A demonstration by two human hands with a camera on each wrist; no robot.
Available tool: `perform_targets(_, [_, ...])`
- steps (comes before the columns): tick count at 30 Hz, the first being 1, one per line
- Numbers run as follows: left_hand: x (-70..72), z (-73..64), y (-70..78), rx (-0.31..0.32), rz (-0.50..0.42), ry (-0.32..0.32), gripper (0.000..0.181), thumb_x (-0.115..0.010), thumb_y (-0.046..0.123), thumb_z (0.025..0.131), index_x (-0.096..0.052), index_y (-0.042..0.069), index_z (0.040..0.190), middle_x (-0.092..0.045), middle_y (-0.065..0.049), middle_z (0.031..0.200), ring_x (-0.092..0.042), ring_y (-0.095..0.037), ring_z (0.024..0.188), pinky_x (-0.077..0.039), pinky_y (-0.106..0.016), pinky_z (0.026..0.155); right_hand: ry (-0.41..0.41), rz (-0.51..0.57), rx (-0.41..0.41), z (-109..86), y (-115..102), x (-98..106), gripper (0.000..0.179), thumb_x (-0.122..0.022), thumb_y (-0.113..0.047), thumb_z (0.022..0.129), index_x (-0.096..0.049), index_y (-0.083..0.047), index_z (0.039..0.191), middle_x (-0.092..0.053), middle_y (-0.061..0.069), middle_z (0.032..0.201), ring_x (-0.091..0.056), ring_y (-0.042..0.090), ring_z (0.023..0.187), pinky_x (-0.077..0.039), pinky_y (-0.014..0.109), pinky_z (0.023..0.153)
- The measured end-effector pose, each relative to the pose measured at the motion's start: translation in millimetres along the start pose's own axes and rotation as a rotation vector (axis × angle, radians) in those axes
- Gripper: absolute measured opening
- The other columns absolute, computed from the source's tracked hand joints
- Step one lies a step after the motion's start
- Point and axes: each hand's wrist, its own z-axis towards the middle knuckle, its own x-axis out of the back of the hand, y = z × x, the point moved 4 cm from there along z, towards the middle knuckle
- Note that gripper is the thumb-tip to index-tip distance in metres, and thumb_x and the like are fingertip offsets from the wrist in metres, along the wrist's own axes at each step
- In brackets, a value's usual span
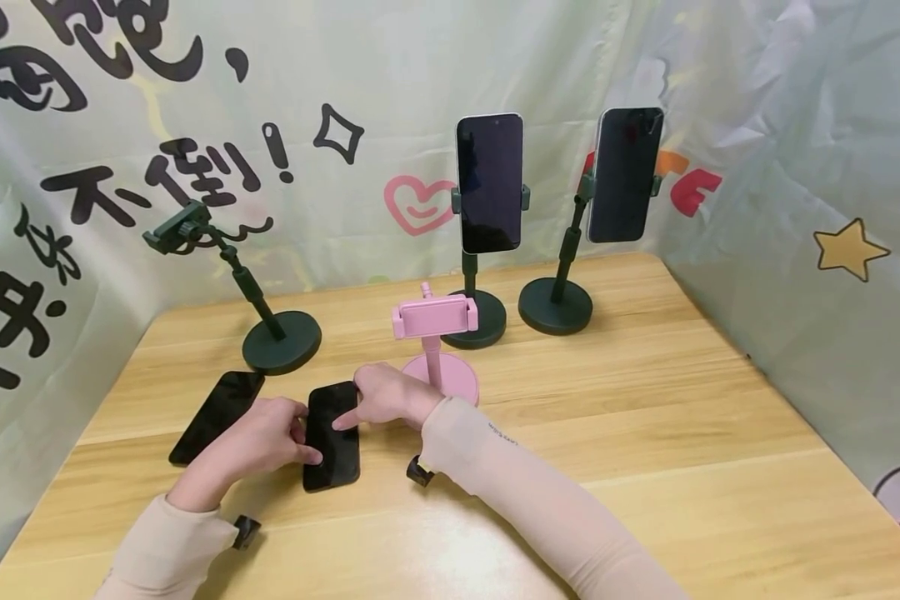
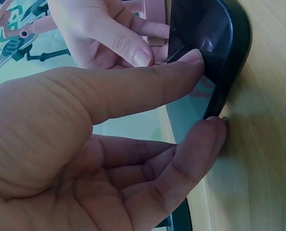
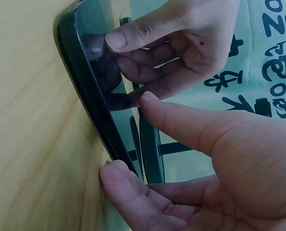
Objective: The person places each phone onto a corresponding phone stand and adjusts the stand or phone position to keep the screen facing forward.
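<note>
A black smartphone point(image 1: 335, 458) lies screen up on the wooden table, between both hands. At its left edge my left hand point(image 1: 261, 437) pinches it, thumb point(image 2: 188, 65) on the glass and index finger at the rim by the tabletop. My right hand point(image 1: 392, 395) pinches the opposite side, its thumb point(image 3: 155, 106) over the screen and its index fingertip low against the edge. Just behind the right wrist stands a pink phone stand point(image 1: 437, 317) with an unoccupied clamp; the forearm partly hides its base. Another black phone point(image 1: 217, 417) lies left of the left hand.
Two dark green stands at the back hold upright phones, one in the middle point(image 1: 490, 183) and one at right point(image 1: 625, 175). A third green stand point(image 1: 281, 342) at back left has a tilted holder without a phone. A printed cloth point(image 1: 330, 242) hangs behind the table point(image 1: 645, 400).
</note>
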Motion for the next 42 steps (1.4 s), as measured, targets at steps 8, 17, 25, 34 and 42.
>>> perform_targets(8, [1.1, -0.5, -1.9, 0.003, -0.009, 0.007, 0.039, -0.098, 0.028, 0.077, -0.063, 0.011, 0.08, -0.057, 0.002, 0.07, -0.051, -0.014, 0.067, -0.039, -0.029, 0.063, -0.011, 0.098, 0.002, -0.4, -0.5, 0.8, 0.04, -0.086, -0.037, 0.093, -0.061, -0.006, 0.099, -0.052, -0.006, 0.06, -0.047, 0.009, 0.057, -0.042, 0.022, 0.067])
perform_targets(17, [3.5, -3.1, -4.9, 0.023, -0.041, 0.016, 0.037, -0.095, 0.036, 0.08, -0.068, 0.012, 0.085, -0.06, 0.004, 0.069, -0.054, -0.013, 0.066, -0.042, -0.029, 0.062, -0.014, 0.441, -0.02, 0.0, -6.1, -3.7, 0.072, -0.089, -0.019, 0.091, -0.044, -0.005, 0.146, -0.075, 0.003, 0.096, -0.074, 0.016, 0.078, -0.06, 0.029, 0.083])
perform_targets(25, [2.3, -3.5, -1.7, -0.038, -0.072, 0.029, 0.044, -0.095, 0.034, 0.081, -0.073, 0.005, 0.105, -0.066, 0.006, 0.075, -0.057, -0.011, 0.069, -0.045, -0.025, 0.064, 0.029, 0.521, 0.007, 2.0, -8.3, -7.3, 0.071, -0.09, -0.007, 0.086, -0.037, -0.009, 0.134, -0.074, 0.009, 0.087, -0.073, 0.017, 0.075, -0.062, 0.031, 0.063])
perform_targets(34, [1.3, -5.1, -0.1, -0.05, -0.12, -0.013, 0.052, -0.095, 0.032, 0.082, -0.07, -0.001, 0.115, -0.069, 0.002, 0.086, -0.063, -0.011, 0.076, -0.051, -0.025, 0.068, 0.04, 0.49, 0.026, -0.4, -5.8, -5.4, 0.077, -0.086, -0.006, 0.09, -0.036, -0.01, 0.147, -0.073, 0.007, 0.086, -0.069, 0.016, 0.073, -0.053, 0.025, 0.067])
perform_targets(42, [7.4, -5.6, 4.1, -0.071, -0.157, -0.012, 0.069, -0.093, 0.029, 0.084, -0.064, -0.01, 0.132, -0.071, 0.001, 0.093, -0.068, -0.01, 0.08, -0.053, -0.024, 0.069, 0.051, 0.371, 0.06, -5.9, -8.2, 4.3, 0.068, -0.081, -0.01, 0.096, -0.045, -0.006, 0.154, -0.08, 0.008, 0.103, -0.075, 0.012, 0.089, -0.055, 0.028, 0.097])
